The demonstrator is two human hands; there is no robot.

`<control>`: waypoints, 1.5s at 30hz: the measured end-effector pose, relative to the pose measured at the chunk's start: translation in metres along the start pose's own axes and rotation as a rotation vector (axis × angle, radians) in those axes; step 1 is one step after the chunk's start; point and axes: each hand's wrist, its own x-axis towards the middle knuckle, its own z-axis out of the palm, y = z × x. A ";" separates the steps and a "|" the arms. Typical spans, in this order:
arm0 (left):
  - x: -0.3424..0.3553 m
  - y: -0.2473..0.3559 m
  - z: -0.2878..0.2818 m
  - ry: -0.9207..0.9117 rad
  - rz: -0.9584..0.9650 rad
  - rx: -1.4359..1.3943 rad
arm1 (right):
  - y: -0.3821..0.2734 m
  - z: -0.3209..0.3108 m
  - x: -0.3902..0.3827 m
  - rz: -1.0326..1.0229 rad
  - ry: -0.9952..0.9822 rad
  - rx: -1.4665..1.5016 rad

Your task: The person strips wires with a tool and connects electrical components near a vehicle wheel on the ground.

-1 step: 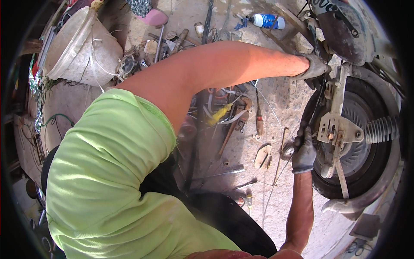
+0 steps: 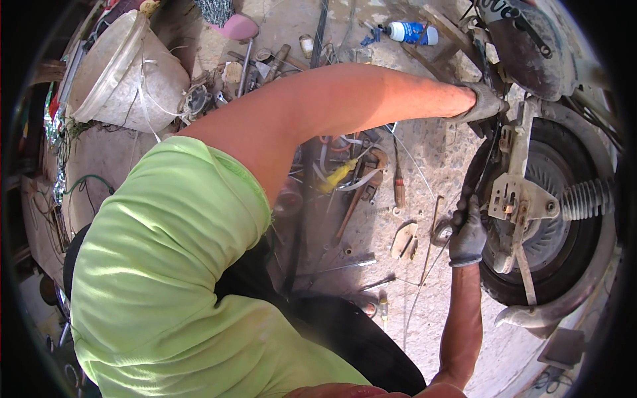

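One gloved left hand [image 2: 483,103], one gloved right hand [image 2: 469,235] beside mounted wheel [image 2: 554,166]; cannot tell whether gripping. Bracket [image 2: 529,192], coil spring [image 2: 587,198] in place; fastening unclear.

Dark, curvy lettering [image 2: 502,8] stands on the pale upper part of the curved panel [image 2: 533,63] at the upper right, partly cut off by the picture's edge. The blue-and-white bottle [image 2: 413,33] carries a blue label whose pale print is too small to read.
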 end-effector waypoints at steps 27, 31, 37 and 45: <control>0.031 -0.017 0.012 -0.114 -0.035 -0.238 | 0.007 -0.003 0.001 -0.042 -0.004 -0.013; 0.024 -0.010 0.009 -0.016 0.029 0.045 | 0.010 -0.009 0.005 -0.111 -0.025 -0.043; 0.038 -0.022 0.012 -0.079 0.016 -0.152 | 0.008 0.001 -0.001 -0.084 0.019 -0.020; 0.023 -0.016 0.006 -0.051 0.064 0.046 | 0.007 0.000 -0.001 -0.078 0.030 -0.030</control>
